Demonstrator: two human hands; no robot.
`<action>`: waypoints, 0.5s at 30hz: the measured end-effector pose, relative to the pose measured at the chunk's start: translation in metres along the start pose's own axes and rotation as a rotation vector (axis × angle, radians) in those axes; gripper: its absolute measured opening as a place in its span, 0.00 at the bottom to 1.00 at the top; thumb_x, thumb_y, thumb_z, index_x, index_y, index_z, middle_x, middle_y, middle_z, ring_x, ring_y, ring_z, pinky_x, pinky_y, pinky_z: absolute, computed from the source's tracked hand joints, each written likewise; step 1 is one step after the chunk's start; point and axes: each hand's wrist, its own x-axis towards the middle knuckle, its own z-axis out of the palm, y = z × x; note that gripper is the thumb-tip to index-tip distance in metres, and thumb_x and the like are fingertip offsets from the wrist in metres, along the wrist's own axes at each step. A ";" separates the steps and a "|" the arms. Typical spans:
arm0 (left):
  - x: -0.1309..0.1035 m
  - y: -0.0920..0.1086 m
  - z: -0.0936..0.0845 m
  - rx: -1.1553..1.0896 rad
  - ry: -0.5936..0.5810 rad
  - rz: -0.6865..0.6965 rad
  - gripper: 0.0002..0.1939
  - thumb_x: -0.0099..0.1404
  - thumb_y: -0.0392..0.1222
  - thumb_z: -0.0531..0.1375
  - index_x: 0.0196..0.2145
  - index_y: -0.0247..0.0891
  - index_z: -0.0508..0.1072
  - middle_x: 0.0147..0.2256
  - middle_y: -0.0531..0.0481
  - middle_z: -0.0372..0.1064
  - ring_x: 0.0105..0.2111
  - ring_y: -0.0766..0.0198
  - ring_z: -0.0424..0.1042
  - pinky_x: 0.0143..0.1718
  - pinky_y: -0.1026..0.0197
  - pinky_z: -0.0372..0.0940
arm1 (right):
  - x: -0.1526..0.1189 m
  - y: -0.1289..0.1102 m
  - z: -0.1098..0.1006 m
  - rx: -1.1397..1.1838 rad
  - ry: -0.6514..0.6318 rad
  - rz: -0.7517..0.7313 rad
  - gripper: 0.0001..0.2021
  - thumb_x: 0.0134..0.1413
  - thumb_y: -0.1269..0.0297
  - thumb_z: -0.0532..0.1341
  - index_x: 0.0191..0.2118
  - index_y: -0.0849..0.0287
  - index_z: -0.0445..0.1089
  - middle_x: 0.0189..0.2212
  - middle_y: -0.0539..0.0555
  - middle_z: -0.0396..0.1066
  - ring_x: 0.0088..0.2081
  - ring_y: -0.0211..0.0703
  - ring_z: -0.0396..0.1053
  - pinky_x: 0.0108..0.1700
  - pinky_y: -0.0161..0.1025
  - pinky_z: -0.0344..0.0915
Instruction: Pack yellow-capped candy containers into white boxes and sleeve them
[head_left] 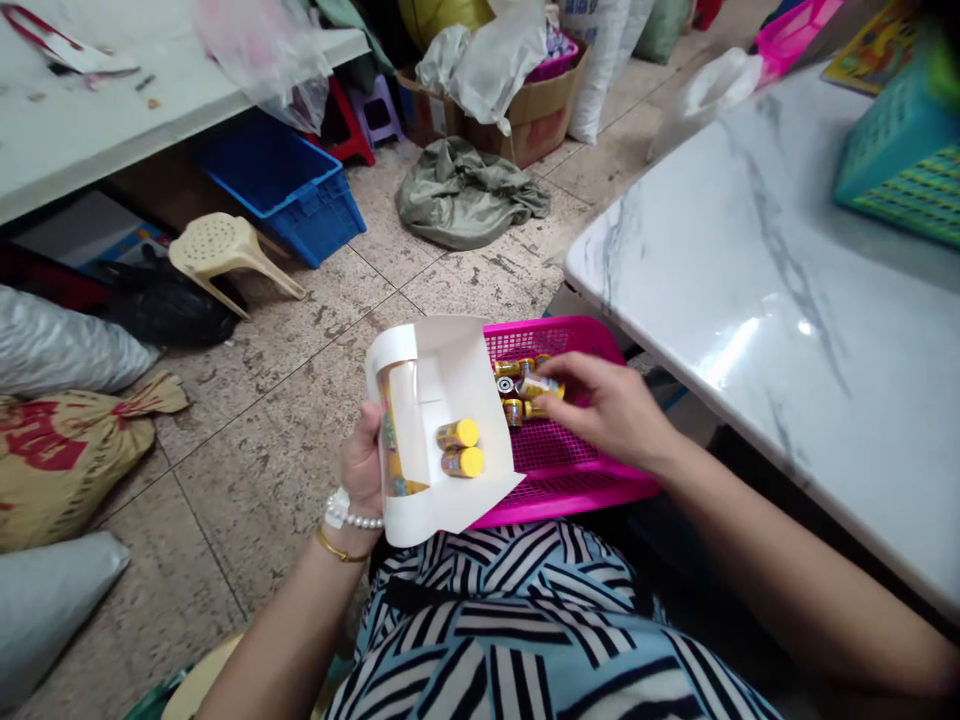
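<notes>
Striped blue, black and white clothing fills the near edge, and just beyond it, both hands are busy! Left hand, pearl bracelet at the wrist, clasps the white carton by its side, thumb up on the edge; the carton is tipped open, with two yellow-capped bottles lying inside, side by side. Over on the right, forearm slanting in, the right hand pinches a small bottle between thumb and fingers, right above the pink basket, where more bottles lie bunched. Alongside stands a glossy marble-patterned table bearing a teal basket. Speckled tiles below; farther out, a cream stool, a blue crate and a crumpled grey-green sack.
</notes>
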 end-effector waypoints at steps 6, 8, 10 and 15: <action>0.005 -0.010 -0.008 -0.005 -0.005 -0.011 0.30 0.64 0.57 0.63 0.57 0.36 0.72 0.54 0.39 0.75 0.62 0.42 0.65 0.64 0.40 0.59 | 0.030 -0.038 0.017 0.000 0.030 -0.431 0.13 0.60 0.62 0.63 0.48 0.61 0.77 0.44 0.59 0.78 0.46 0.49 0.73 0.50 0.45 0.69; 0.005 -0.010 -0.010 -0.004 -0.012 -0.037 0.30 0.64 0.57 0.63 0.57 0.35 0.72 0.54 0.37 0.75 0.61 0.41 0.66 0.64 0.38 0.59 | 0.034 -0.028 0.024 0.039 0.082 -0.363 0.13 0.63 0.60 0.61 0.48 0.59 0.77 0.43 0.57 0.78 0.44 0.47 0.74 0.49 0.44 0.69; 0.004 -0.009 -0.013 -0.002 -0.028 -0.081 0.30 0.64 0.57 0.63 0.57 0.35 0.72 0.53 0.36 0.75 0.60 0.39 0.68 0.62 0.36 0.61 | 0.031 -0.008 0.024 0.025 0.200 -0.172 0.14 0.67 0.60 0.55 0.48 0.59 0.76 0.43 0.57 0.78 0.44 0.45 0.74 0.49 0.42 0.68; 0.011 -0.007 -0.020 -0.006 0.004 -0.097 0.28 0.67 0.54 0.61 0.59 0.35 0.69 0.52 0.38 0.77 0.57 0.42 0.72 0.62 0.38 0.62 | 0.013 0.038 0.036 -0.254 -0.234 0.019 0.10 0.61 0.66 0.58 0.44 0.58 0.75 0.43 0.58 0.76 0.44 0.48 0.74 0.46 0.41 0.67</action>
